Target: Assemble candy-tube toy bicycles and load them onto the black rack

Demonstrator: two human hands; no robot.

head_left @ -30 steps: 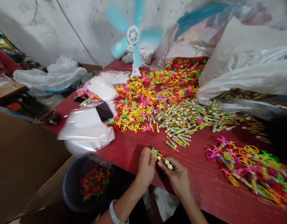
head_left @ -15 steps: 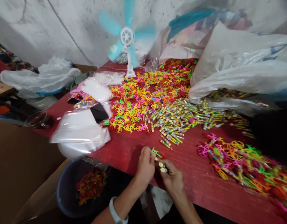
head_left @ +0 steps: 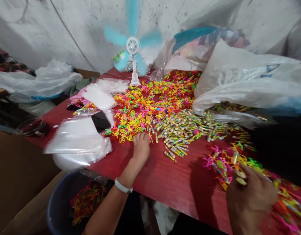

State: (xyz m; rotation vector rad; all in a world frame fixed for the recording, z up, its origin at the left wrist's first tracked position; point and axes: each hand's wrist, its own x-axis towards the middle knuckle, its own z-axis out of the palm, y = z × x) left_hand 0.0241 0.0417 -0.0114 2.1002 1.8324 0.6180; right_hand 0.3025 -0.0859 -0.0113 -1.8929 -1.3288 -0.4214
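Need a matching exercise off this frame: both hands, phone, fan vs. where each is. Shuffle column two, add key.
1. left hand
2. right hand
3. phone
4. fan

A. on the clear plastic sheets
B. over the mixed pile, holding pale-ended sticks
C. in front of the wall
D. at the near edge of the mostly yellow pile

Pairs: 1-D, 2-B, 3-A, 4-C
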